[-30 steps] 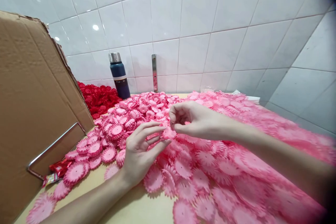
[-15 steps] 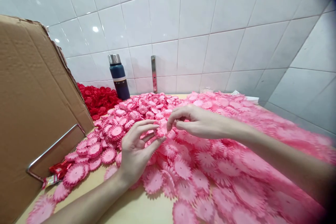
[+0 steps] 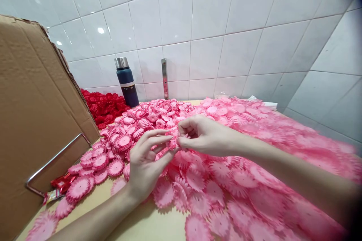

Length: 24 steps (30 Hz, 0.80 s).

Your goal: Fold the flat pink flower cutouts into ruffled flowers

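Observation:
Both my hands meet over a wide heap of pink frilled paper flower discs (image 3: 232,180) on a beige table (image 3: 147,228). My left hand (image 3: 148,163) pinches a small pink flower piece (image 3: 171,144) between thumb and fingers. From the right, my right hand (image 3: 198,135) reaches in, and its fingertips grip the same piece. Stacked pink discs (image 3: 124,141) lie just beyond my left hand.
A large cardboard box (image 3: 36,120) with a metal handle (image 3: 53,160) stands at the left. Red flower discs (image 3: 104,107) are piled behind it beside a dark blue flask (image 3: 126,83). A red wrapper (image 3: 60,184) lies near the box. White tiled walls close the back and right.
My right hand has dropped and shifted left to meet my left hand. The pink piece now sits pinched between both hands, and the view has drifted slightly.

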{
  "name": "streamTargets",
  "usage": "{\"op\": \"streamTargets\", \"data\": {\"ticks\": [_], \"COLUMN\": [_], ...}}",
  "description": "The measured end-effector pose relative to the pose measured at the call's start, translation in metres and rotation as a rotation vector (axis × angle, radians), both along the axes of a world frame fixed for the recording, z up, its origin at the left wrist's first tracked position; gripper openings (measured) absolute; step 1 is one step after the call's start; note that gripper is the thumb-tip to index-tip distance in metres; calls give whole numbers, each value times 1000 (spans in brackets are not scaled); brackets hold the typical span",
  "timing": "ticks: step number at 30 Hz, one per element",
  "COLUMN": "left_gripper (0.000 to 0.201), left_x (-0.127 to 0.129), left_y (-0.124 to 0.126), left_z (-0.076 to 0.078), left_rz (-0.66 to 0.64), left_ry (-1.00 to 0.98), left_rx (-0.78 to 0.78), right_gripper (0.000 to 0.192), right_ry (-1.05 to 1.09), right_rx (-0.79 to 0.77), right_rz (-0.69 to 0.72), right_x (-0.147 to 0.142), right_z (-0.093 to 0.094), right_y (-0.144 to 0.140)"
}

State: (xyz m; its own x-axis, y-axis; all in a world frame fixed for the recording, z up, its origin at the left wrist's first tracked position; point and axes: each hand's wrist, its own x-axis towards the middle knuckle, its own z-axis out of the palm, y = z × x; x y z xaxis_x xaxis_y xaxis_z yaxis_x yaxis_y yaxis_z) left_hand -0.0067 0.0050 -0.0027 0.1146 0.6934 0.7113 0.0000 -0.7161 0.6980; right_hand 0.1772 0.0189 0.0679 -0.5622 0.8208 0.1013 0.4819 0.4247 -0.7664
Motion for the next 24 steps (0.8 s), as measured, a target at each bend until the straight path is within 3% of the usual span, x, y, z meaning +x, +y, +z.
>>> {"op": "streamTargets", "data": {"ticks": [5,9,12,14,18,24], "left_gripper": [24,38,36,34,36,41], "left_x": [-4,-3,0,1,1,0], "left_y": [11,12,5,1,-1,0], "left_z": [1,0,1,2,4,2], "left_rz": [194,132,48,2,-34,-3], "left_ry": [-32,-62,-45,-18,2,8], "left_rx": [-65,-154,-180,-193,-184,-196], "right_gripper": [24,20,20,18,10,15], "right_ry": [49,-120,-115,-44,92,177], "right_rx": [-5,236,326,270,9,-165], "right_rz": [-44,-264,-296,-226,-54,26], "right_x": [2,11,17,18,13,8], "right_z": [4,5,7,8,11,7], "right_y": [-2,6,11,12,7,4]}}
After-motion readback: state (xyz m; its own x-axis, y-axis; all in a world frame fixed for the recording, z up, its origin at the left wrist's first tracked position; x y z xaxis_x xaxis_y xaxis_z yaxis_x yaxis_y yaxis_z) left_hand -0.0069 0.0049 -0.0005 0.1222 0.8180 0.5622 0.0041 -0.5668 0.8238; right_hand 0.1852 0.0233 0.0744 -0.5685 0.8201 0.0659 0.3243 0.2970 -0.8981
